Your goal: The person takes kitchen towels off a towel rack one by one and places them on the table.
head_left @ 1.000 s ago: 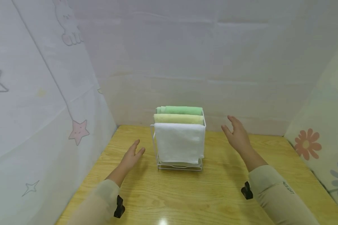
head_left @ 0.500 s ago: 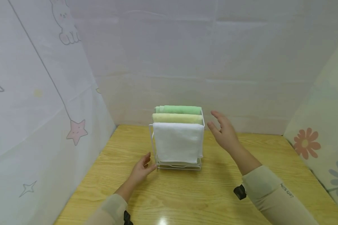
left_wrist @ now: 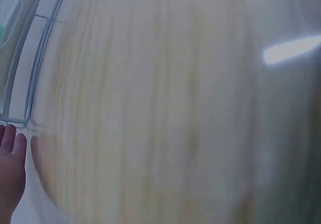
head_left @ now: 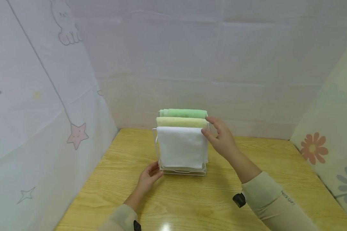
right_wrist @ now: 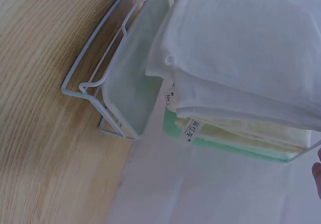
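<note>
A white wire towel rack stands on the table with a white towel in front, a yellow towel behind it and a green towel at the back. At the rack's lower left corner is my left hand, fingertips right at the wire; the left wrist view shows its fingers nearly straight beside the frame. My right hand reaches the upper right corner, thumb over the white towel's edge and fingers loosely bent. Only its fingertips appear in the right wrist view.
A pale tray lies in the rack's base. Paper or cloth tags hang from the towels. Wood-grain table surrounds the rack, with a pale back sheet and patterned side sheets around it.
Both hands have closed in on the rack: the left moved right and nearer to the base corner, the right moved left to the top edge of the towels. The rack has stayed in place.
</note>
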The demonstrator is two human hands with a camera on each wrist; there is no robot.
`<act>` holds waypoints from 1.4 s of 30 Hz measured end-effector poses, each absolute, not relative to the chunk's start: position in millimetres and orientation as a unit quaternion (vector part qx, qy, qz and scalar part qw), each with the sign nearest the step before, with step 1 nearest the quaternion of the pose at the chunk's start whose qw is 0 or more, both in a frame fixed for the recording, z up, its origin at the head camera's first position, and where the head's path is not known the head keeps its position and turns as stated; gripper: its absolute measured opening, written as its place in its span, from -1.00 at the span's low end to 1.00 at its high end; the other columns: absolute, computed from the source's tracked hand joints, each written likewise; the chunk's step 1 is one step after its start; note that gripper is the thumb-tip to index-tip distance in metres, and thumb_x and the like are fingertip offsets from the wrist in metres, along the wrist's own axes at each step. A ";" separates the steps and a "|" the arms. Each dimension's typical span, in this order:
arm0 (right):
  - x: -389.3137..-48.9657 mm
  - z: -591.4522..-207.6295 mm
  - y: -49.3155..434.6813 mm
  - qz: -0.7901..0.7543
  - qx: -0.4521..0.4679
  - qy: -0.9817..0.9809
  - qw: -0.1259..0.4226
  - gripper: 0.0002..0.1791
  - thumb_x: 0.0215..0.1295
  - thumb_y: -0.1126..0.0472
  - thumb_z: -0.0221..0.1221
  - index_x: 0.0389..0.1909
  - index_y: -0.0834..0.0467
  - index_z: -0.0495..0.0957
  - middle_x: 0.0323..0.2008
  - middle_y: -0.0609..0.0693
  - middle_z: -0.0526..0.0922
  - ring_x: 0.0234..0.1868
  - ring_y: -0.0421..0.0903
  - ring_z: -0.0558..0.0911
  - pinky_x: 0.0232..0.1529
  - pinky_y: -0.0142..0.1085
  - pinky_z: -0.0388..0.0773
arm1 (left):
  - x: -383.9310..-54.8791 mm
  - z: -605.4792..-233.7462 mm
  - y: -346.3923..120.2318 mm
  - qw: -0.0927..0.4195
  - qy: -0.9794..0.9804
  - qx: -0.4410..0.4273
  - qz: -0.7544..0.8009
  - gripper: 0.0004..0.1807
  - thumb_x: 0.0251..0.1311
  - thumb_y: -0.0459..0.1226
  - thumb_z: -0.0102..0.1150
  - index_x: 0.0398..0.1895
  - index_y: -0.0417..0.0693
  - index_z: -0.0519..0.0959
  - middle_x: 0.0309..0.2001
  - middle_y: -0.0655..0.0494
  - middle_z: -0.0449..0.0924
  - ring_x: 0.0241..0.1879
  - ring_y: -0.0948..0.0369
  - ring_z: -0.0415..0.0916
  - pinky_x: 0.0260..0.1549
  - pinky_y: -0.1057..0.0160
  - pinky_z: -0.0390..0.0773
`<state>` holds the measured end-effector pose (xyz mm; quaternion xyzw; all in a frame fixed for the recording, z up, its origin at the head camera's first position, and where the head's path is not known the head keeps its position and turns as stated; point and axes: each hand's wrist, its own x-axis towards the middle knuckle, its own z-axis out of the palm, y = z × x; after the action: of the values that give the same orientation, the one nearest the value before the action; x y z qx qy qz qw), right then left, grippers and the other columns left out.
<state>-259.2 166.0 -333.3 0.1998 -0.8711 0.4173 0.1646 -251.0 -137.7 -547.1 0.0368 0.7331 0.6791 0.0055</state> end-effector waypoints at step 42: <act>-276.6 -321.0 126.1 0.382 0.174 -0.906 0.056 -0.52 0.18 -0.01 0.37 0.12 0.04 0.63 0.18 0.03 0.62 0.29 0.01 0.51 0.24 -0.04 0.53 | -257.0 -565.9 -126.3 -0.040 0.720 -0.027 0.693 -0.56 0.27 -0.30 0.26 0.16 -0.34 0.51 0.13 -0.26 0.57 -0.02 0.20 0.59 -0.10 0.47 0.63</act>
<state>-276.6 126.1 -321.0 0.1740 -0.9060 0.3817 0.0560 -257.0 -126.3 -565.9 -0.0271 0.7195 0.6928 -0.0398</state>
